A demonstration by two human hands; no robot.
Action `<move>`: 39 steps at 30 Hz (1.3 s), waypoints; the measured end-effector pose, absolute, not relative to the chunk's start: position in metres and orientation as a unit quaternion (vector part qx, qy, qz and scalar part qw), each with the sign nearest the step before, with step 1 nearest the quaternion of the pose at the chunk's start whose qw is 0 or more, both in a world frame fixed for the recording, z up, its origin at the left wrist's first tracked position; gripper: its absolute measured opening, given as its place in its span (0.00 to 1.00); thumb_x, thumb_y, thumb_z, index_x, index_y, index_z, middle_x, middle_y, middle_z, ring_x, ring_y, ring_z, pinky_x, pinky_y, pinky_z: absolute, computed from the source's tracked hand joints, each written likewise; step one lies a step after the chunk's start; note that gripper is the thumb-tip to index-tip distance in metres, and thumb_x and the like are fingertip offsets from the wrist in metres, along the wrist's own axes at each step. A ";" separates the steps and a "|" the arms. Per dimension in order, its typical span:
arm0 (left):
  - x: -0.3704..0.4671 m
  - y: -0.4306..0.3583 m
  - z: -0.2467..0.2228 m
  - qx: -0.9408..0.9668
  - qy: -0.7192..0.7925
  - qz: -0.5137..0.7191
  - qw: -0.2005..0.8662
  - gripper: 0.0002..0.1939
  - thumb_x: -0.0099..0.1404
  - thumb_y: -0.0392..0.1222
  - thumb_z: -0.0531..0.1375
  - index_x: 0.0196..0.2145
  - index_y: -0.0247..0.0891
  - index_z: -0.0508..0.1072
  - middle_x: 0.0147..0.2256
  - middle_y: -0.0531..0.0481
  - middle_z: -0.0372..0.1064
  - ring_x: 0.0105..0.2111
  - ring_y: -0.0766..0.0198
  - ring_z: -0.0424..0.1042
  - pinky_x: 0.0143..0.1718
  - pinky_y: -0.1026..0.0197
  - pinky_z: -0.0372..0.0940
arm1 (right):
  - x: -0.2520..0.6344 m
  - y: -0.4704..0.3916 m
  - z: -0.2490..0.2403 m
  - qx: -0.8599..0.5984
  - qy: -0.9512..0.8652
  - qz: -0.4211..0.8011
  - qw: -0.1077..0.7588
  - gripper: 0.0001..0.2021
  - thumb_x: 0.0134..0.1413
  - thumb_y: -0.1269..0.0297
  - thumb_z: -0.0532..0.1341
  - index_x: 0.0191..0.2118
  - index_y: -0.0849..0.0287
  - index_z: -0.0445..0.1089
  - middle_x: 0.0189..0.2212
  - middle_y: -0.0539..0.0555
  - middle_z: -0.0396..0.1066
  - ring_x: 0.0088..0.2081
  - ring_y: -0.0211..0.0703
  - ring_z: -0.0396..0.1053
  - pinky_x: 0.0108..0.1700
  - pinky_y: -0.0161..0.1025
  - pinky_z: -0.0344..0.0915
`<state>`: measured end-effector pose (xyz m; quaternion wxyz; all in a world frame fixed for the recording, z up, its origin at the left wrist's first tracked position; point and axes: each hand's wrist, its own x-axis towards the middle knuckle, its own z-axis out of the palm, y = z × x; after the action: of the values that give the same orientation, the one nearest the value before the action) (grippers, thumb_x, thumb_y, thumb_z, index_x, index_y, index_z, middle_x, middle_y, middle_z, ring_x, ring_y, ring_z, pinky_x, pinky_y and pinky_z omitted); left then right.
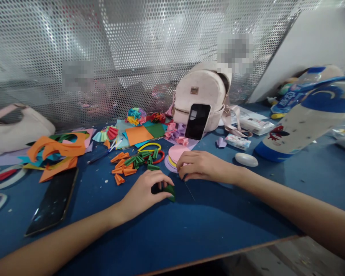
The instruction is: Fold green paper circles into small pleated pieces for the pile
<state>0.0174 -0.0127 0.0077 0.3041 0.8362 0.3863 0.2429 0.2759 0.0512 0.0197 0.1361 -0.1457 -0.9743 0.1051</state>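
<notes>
My left hand [145,192] curls its thumb and fingers round a piece of green paper [170,190] just above the blue table. Part of the paper is hidden behind the fingers. To its right, my right hand [202,166] pinches a thin dark rod [190,191] that slants down toward the tabletop; its upper end is covered by the fingers. Beside the right fingertips lie stacked paper circles, pink [177,152] on top. Behind the left hand sit rolled green paper pieces [140,158] and folded orange paper pieces [122,167], several of each.
A phone [54,201] lies at left near orange paper scraps [60,147]. Another phone [198,121] leans on a white backpack [201,88]. At right stand a large bottle [299,126] and a white oval object [246,159]. A perforated metal panel [143,42] backs the table.
</notes>
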 end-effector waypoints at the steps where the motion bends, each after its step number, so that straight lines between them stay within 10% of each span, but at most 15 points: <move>1: 0.017 -0.013 0.008 0.833 0.388 0.244 0.310 0.08 0.61 0.34 0.70 0.39 0.41 0.78 0.32 0.55 0.72 0.35 0.62 0.71 0.43 0.58 0.63 | 0.277 0.052 0.020 -0.146 -0.974 0.111 0.136 0.12 0.71 0.59 0.55 0.43 0.56 0.74 0.44 0.55 0.73 0.47 0.44 0.67 0.48 0.40 0.63; 39: 0.018 -0.008 0.007 0.776 0.412 0.312 0.361 0.02 0.62 0.36 0.65 0.30 0.38 0.78 0.30 0.51 0.75 0.30 0.62 0.72 0.35 0.61 0.67 | 0.259 0.031 0.006 -0.101 -0.983 -0.060 0.143 0.16 0.76 0.62 0.46 0.42 0.59 0.69 0.40 0.56 0.72 0.41 0.43 0.65 0.42 0.39 0.60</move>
<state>0.0180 -0.0076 0.0065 0.3610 0.7759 0.4125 0.3122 0.2586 0.0306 0.0062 0.1432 -0.1014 -0.9827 -0.0597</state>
